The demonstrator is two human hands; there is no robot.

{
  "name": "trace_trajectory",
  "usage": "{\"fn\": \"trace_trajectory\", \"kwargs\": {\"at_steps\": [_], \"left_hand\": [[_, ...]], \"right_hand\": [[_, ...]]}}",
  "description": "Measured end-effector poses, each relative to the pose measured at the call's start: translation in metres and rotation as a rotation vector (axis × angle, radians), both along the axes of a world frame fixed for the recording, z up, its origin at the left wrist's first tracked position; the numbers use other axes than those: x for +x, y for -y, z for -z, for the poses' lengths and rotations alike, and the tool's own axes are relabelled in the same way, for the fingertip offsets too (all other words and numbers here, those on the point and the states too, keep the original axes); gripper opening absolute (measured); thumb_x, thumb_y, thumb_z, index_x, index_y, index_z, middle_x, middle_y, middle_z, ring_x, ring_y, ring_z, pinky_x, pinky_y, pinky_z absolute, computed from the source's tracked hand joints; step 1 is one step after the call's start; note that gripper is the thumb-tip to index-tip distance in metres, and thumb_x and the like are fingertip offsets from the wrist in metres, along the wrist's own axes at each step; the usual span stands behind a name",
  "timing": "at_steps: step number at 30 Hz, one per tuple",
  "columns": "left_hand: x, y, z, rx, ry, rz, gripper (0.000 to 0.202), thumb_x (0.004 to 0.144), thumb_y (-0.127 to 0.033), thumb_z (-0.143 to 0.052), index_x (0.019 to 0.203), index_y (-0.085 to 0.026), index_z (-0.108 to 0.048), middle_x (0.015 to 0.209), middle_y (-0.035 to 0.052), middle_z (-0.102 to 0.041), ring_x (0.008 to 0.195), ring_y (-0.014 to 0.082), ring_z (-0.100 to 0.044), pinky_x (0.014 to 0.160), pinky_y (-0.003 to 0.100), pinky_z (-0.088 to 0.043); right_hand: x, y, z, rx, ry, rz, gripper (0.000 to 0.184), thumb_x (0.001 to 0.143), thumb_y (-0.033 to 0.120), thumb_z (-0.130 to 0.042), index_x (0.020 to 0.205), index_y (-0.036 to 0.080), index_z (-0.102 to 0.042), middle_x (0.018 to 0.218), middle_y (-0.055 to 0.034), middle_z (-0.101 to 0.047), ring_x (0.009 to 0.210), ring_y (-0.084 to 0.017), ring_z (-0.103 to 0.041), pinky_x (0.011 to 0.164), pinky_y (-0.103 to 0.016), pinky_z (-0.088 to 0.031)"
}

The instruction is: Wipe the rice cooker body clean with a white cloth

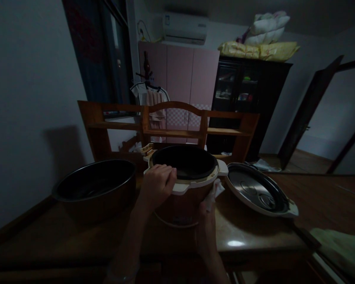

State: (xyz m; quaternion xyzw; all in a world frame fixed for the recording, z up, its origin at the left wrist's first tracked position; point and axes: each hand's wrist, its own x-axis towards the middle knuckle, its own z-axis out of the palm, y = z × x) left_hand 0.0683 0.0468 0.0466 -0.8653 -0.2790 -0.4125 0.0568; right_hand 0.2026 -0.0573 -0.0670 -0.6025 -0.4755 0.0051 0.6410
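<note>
An electric cooker body (pixel 177 205) with a pale rim and a dark hollow inside stands upright in front of me. My left hand (pixel 159 182) is closed over the near left of its rim, fingers curled inward. Low on the cooker's right side, my right hand (pixel 206 221) is closed on a crumpled white cloth (pixel 216 190), which touches the outer wall. To the left sits a wide dark inner pot (pixel 97 205), open at the top. On the right lies a round lid (pixel 254 189), its metal underside facing up. Dim light hides detail on the cooker's front.
Everything stands on a wooden desk (pixel 236 232) with a raised wooden shelf (pixel 174 133) along its back. Small items lie behind the cooker on the left. A pale green cloth (pixel 340 250) is at the lower right. A wall rises close on the left.
</note>
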Motion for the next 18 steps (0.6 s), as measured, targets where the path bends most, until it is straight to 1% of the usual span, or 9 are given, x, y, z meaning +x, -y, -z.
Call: {"fn": "trace_trajectory", "kwargs": {"at_steps": [2,5,9,14,18], "left_hand": [[0.0,0.0,0.0,0.003,0.003,0.0,0.037,0.101,-0.028,-0.033,0.073,-0.02,-0.055,0.074,0.0036,-0.064,0.076,0.0192,-0.058,0.076,0.037,-0.04],[0.0,0.0,0.0,0.001,0.003,-0.003,0.037,0.101,-0.028,-0.032,0.072,-0.02,-0.055,0.075,0.0034,-0.064,0.077,0.0191,-0.058,0.077,0.036,-0.04],[0.0,0.0,0.0,0.01,-0.003,-0.006,0.037,0.101,-0.028,-0.031,0.073,-0.02,-0.054,0.075,0.003,-0.063,0.077,0.0189,-0.057,0.075,0.036,-0.04],[0.0,-0.001,0.0,0.021,-0.007,0.0,0.036,0.1,-0.028,-0.031,0.073,-0.021,-0.054,0.074,0.0031,-0.062,0.076,0.019,-0.057,0.075,0.036,-0.04],[0.001,-0.001,0.001,0.007,0.007,0.002,0.036,0.1,-0.028,-0.032,0.072,-0.021,-0.053,0.073,0.0031,-0.062,0.076,0.0191,-0.057,0.075,0.036,-0.04]], "right_hand": [[-0.006,0.0,0.003,0.012,0.001,0.0,0.074,0.102,0.057,-0.028,0.158,0.017,0.0,0.162,-0.0072,0.001,0.148,-0.026,0.002,0.12,-0.054,-0.011],[-0.015,0.001,0.007,-0.004,0.047,-0.002,0.077,0.101,0.058,-0.033,0.158,0.018,0.001,0.162,-0.0074,0.001,0.148,-0.029,0.003,0.118,-0.058,-0.011],[-0.023,0.002,0.012,-0.067,0.161,0.034,0.078,0.102,0.057,-0.031,0.157,0.016,0.005,0.161,-0.0104,0.005,0.147,-0.032,0.008,0.116,-0.064,-0.011],[-0.028,0.006,0.015,-0.129,0.304,0.036,0.077,0.103,0.052,-0.031,0.157,0.014,0.009,0.16,-0.0128,0.01,0.146,-0.035,0.01,0.115,-0.065,-0.013],[-0.033,0.009,0.023,-0.149,0.414,0.025,0.076,0.103,0.048,-0.034,0.157,0.013,0.007,0.16,-0.015,0.012,0.145,-0.038,0.012,0.113,-0.068,-0.016]]}}
